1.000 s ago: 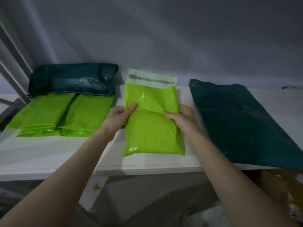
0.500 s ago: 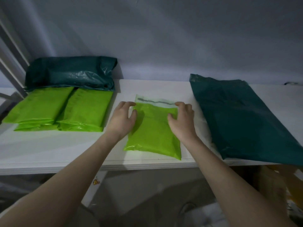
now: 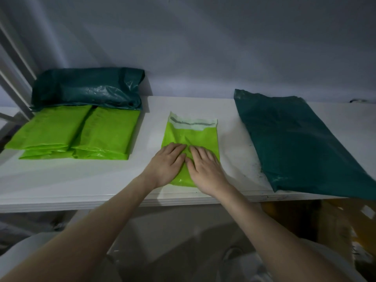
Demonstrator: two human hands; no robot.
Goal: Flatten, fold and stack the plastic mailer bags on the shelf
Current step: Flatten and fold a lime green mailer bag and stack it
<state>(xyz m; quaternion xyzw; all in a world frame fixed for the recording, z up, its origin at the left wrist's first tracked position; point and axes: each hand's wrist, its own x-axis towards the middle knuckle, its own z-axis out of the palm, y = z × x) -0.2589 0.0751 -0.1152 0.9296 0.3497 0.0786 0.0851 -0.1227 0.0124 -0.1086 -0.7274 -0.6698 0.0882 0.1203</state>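
Observation:
A lime-green mailer bag (image 3: 193,135) lies flat in the middle of the white shelf (image 3: 81,180), its pale adhesive flap pointing to the wall. My left hand (image 3: 167,164) and my right hand (image 3: 203,167) lie palm down side by side on its near half, fingers spread and pressing on the plastic. Neither hand grips it. Two stacks of folded lime-green bags (image 3: 77,133) sit at the left. A folded dark green bag pile (image 3: 89,88) lies behind them against the wall.
A large dark green mailer bag (image 3: 301,143) lies spread on the right of the shelf, overhanging its front edge. A metal shelf frame (image 3: 14,82) rises at the far left. Cardboard boxes (image 3: 335,224) and pale bags sit below the shelf.
The green bag, held up by its sides a second ago, has been laid down on the shelf. Both hands moved from its edges to its near half and now press flat.

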